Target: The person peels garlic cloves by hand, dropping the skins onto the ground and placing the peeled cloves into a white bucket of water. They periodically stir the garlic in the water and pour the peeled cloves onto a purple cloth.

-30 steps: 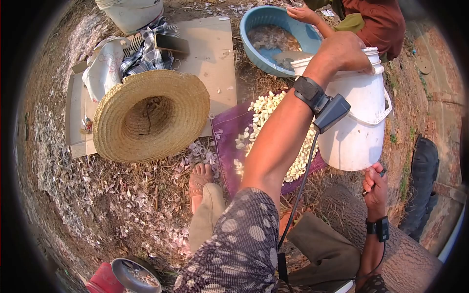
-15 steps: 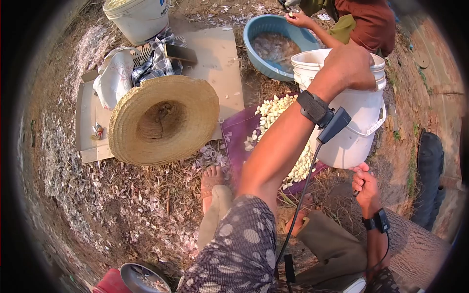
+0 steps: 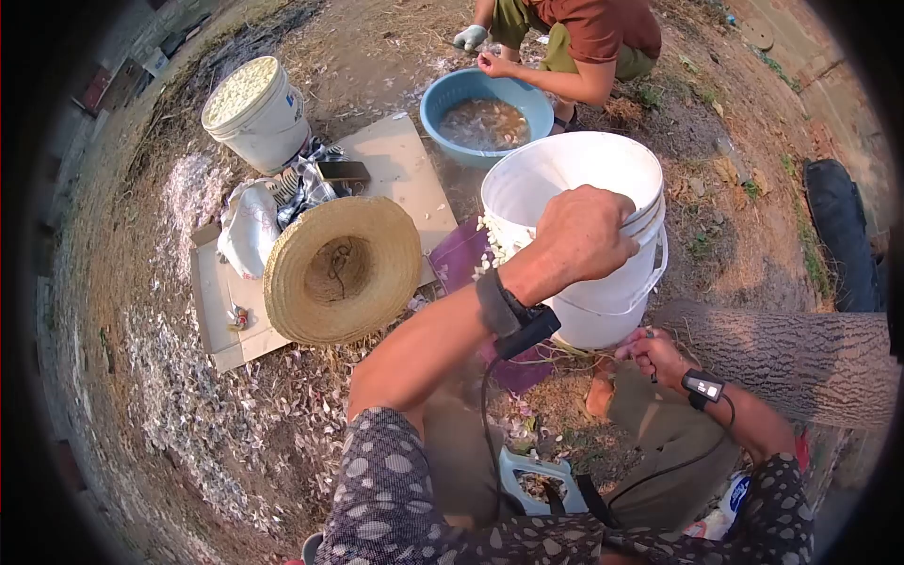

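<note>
My left hand [image 3: 582,234] is closed on the near rim of a white plastic bucket [image 3: 603,299], its fingers folded over the edge. The bucket's wide mouth faces up toward me, and pale inner wall shows. Low at the bucket's base, my right hand [image 3: 654,356] is closed around a small dark tool [image 3: 652,373], mostly hidden by the fingers; its fingertips are right by the bucket's bottom edge. Peeled garlic cloves [image 3: 490,247] lie on a purple cloth [image 3: 454,254], largely covered by my left forearm and the bucket.
Beyond the bucket, a person in a reddish-brown top [image 3: 593,33] works over a blue basin [image 3: 438,122] of cloudy water. A straw hat [image 3: 391,245] and cardboard [image 3: 400,160] lie left, near a bucket full of cloves [image 3: 268,132]. A log [image 3: 791,363] lies right.
My view has shifted, showing more ground at the far side. My left hand and the bucket have come nearer, covering more of the cloves. The other person's gloved hand now shows.
</note>
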A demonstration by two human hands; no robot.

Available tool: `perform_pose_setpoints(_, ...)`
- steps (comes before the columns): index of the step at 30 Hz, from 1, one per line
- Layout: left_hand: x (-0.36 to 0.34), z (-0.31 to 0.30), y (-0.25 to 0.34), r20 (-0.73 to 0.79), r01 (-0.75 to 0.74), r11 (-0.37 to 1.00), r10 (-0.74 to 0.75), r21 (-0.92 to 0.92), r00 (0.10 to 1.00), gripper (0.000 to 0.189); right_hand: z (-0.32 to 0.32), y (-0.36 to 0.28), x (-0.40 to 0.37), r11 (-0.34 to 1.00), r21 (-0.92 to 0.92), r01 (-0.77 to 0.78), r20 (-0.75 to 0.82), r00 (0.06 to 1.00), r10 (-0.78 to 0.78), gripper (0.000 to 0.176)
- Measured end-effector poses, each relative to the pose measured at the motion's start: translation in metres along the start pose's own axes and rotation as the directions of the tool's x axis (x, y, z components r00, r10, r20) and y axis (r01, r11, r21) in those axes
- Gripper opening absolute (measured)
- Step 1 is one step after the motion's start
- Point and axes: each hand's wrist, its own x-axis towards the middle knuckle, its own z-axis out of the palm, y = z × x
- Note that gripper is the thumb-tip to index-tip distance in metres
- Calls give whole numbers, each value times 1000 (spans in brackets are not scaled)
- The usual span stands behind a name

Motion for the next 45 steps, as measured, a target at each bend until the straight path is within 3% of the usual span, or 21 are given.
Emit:
perform_pose_setpoints(3,-60,2,39,46,-44,996,40,75,998,24,-9,-2,-23,956,-290,54,3,998,-55,16)
perform_pose_setpoints(9,-145,17,109,292,-193,947,114,257,949,20,-6,-25,-127,908,-4,419,-83,905,-417,12)
perform_pose_setpoints(14,-207,37,125,431,-194,936,52,294,901,19,12,20,-188,699,44,714,-216,689,-691,17)
perform_pose_setpoints(17,-245,56,115,509,-256,918,72,302,858,20,8,56,-178,672,-50,739,-128,662,-738,16)
perform_pose_setpoints(18,-258,64,107,568,-312,892,78,327,819,21,12,66,-166,612,-27,790,-174,599,-781,15)
perform_pose_setpoints(21,-284,86,97,636,-362,865,66,348,769,20,9,74,-156,678,-262,687,-164,660,-733,15)
perform_pose_setpoints(25,-282,102,100,648,-391,863,103,319,755,20,12,71,-161,599,-433,674,-163,595,-787,15)
perform_pose_setpoints(29,-277,123,104,700,-534,797,208,284,684,18,3,62,-170,541,-376,752,-161,522,-838,15)
perform_pose_setpoints(32,-283,143,92,719,-646,724,314,242,620,14,-7,64,-162,492,-435,754,-220,440,-870,14)
perform_pose_setpoints(33,-286,148,87,729,-664,709,323,236,604,12,-8,61,-169,564,-369,738,-250,506,-826,12)
perform_pose_setpoints(35,-296,150,71,748,-652,716,287,248,599,9,-9,52,-190,688,-228,689,-289,627,-723,10)
perform_pose_setpoints(39,-322,143,46,768,-618,736,219,275,601,8,-7,56,-194,660,-93,745,-323,604,-728,9)
perform_pose_setpoints(41,-339,139,34,785,-618,717,163,322,597,8,-10,59,-189,609,-174,774,-315,542,-779,9)
perform_pose_setpoints(42,-343,134,27,817,-564,749,54,347,574,10,-10,58,-188,582,-217,783,-311,510,-802,9)
perform_pose_setpoints(45,-356,130,16,870,-489,740,-271,462,413,19,-12,54,-196,609,-277,743,-289,540,-790,9)
